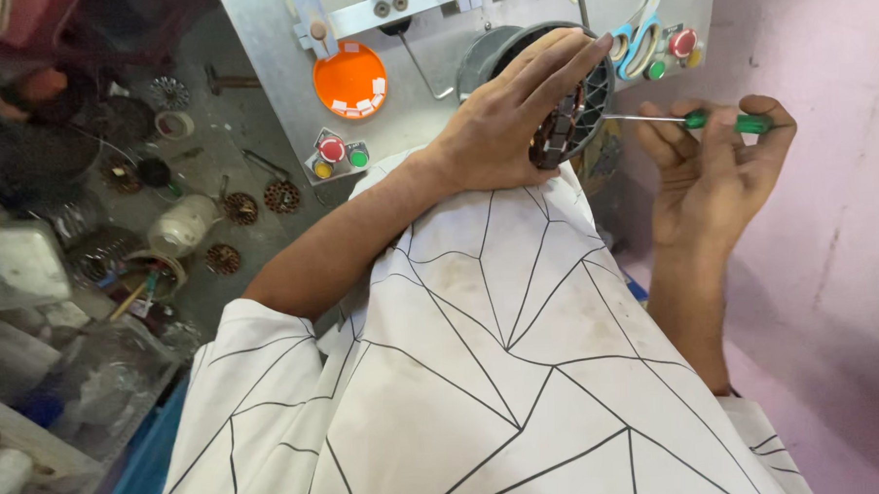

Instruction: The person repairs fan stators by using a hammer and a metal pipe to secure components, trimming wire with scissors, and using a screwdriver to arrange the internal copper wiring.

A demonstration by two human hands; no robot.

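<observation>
— Two hands were up at the machine, weren't they? What did the left hand (513, 118) have?

— It lay spread over a round stator (567, 126), fingers curled across its rim, gripping it. The stator was a ring of dark stacked metal with blocky teeth, sitting in a grey, ribbed circular holder (491, 55) at the panel's right side.

— And the right hand (709, 160)?

— Clenched around a screwdriver (688, 119). Its handle was glossy green plastic, the shaft thin bright steel, lying level with the tip at the stator's right edge.

— What was the panel (268, 78) like?

— Flat, dull grey sheet metal. An orange disc (351, 80) with small white tabs sat near its upper left. Below that, toward the lower edge, were domed buttons (339, 155) in red, yellow and green. Scissors (637, 40) with blue loop handles hung at the upper right.

— Anything beside the machine?

— A cluttered bench (221, 118) to the left, dusty and grey, carrying toothed copper-brown discs (263, 200), a white cylindrical pot (181, 225) and a tape roll (174, 125). The person's white shirt (502, 371), smooth cloth with thin black angular lines, filled the lower view.
</observation>
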